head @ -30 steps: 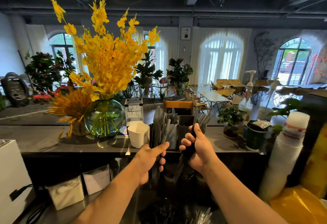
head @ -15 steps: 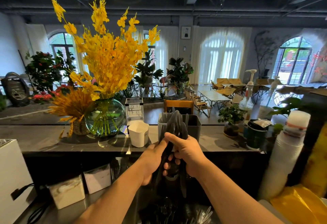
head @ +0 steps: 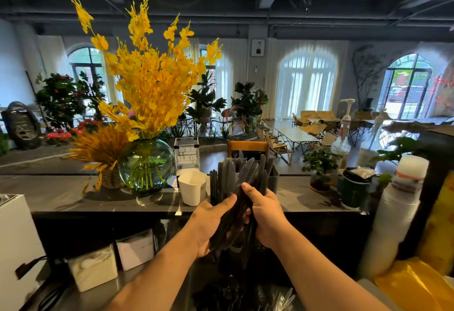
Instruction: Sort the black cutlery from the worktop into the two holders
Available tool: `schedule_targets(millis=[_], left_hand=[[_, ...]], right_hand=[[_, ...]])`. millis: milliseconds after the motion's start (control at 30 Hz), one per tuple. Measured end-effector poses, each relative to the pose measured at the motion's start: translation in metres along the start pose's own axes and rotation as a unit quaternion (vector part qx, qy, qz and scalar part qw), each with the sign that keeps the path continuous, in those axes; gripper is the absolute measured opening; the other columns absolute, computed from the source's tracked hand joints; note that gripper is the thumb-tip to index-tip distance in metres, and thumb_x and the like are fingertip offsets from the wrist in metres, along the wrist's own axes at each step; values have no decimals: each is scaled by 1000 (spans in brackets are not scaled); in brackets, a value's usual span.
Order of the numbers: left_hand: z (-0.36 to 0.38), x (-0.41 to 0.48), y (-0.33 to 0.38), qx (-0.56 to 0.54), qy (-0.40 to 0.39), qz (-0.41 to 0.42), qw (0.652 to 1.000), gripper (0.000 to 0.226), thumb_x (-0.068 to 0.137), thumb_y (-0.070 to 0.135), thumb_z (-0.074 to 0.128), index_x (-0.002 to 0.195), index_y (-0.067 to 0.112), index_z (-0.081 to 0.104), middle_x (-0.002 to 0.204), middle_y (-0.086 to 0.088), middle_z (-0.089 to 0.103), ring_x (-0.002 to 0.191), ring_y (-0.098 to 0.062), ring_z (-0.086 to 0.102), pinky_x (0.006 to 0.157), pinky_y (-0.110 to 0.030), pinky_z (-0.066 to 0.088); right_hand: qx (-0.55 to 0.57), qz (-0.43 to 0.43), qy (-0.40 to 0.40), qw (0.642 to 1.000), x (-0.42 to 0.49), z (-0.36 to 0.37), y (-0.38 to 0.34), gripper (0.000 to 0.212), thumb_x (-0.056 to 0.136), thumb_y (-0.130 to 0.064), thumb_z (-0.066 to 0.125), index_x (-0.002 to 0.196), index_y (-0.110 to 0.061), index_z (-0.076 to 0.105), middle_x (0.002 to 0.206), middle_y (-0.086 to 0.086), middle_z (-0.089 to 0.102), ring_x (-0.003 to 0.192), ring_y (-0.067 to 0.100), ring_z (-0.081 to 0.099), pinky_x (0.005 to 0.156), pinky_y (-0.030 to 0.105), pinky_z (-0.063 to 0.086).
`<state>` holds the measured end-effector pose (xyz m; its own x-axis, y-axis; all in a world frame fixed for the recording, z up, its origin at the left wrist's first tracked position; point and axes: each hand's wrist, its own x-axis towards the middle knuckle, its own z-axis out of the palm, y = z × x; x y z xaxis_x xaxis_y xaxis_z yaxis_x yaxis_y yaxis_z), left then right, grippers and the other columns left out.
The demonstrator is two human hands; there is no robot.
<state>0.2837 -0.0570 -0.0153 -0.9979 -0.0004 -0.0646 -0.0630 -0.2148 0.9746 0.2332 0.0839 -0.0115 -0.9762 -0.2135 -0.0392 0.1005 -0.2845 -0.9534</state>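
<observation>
Grey stone counter point(head: 61, 195): stretched across the view from 9 to 3 o'clock, and everything upright is stood on it.
Yellow flowers point(head: 152, 82): parked in a glass vase at 10 o'clock of the hands, well apart from the action.
Lower worktop point(head: 105, 296): seen at 6 o'clock. Loose dark cutlery point(head: 221, 293) appears to be left there, too dim to be told by kind.
Grey holder point(head: 274, 178): stood at 12 o'clock, just behind the hands. The second holder cannot be made out behind the bundle.
Black cutlery bundle point(head: 233, 215): held before the counter edge, tilted toward 1 o'clock.
Left hand point(head: 211, 224): wrapped round the bundle from 9 o'clock.
Right hand point(head: 266, 217): closed on the same bundle from 3 o'clock, so both hands are pressed together.
White cup point(head: 192, 190): left untouched at 10 o'clock.
Blade tips point(head: 248, 165): fanned up across the holder's front. The step is judged to be gathering and squaring a batch. Next, one kind must be separated, raised over the rim at 12 o'clock and lowered in.
</observation>
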Motion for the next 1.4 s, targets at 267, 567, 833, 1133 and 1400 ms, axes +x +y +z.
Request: schedule_targets(millis=[267,567,833,1133,1400], left_hand=[[4,3,-1,-7,37,15,999,36,94,34,75,116,5,74,99,-20,78,84,-33,77,72,-38,62],[9,5,-7,87,43,-4,995,34,100,44,65,100,11,75,83,-15,76,66,-26,68,67,-40,58],[6,3,-1,128,2,42,991,37,105,46,55,114,13,70,95,-17,78,76,-34,74,83,-53,63],[0,-1,5,30,-67,-22,997,40,109,43,47,132,17,66,118,-18,76,109,-37,74,102,-56,55],[-12,-3,9,-50,-83,-37,995,35,110,34,47,131,14,68,125,-16,74,114,-32,73,83,-38,59]], right_hand=[[48,-9,-8,999,-1,6,1,28,105,-34,64,119,-11,70,105,14,80,95,33,78,90,56,61],[-80,-46,-90,992,-12,3,-3,30,94,-29,78,105,-1,73,75,16,67,51,24,57,46,33,47],[-55,-19,-74,996,-8,-2,-8,36,100,-31,71,105,5,73,66,9,65,49,21,56,47,33,45],[-14,1,9,1000,-2,-4,-9,37,101,-41,66,107,-5,73,92,14,78,86,36,78,71,55,62],[166,32,23,985,11,-17,-8,23,103,-32,65,111,-10,64,88,7,74,86,27,76,80,46,60]])
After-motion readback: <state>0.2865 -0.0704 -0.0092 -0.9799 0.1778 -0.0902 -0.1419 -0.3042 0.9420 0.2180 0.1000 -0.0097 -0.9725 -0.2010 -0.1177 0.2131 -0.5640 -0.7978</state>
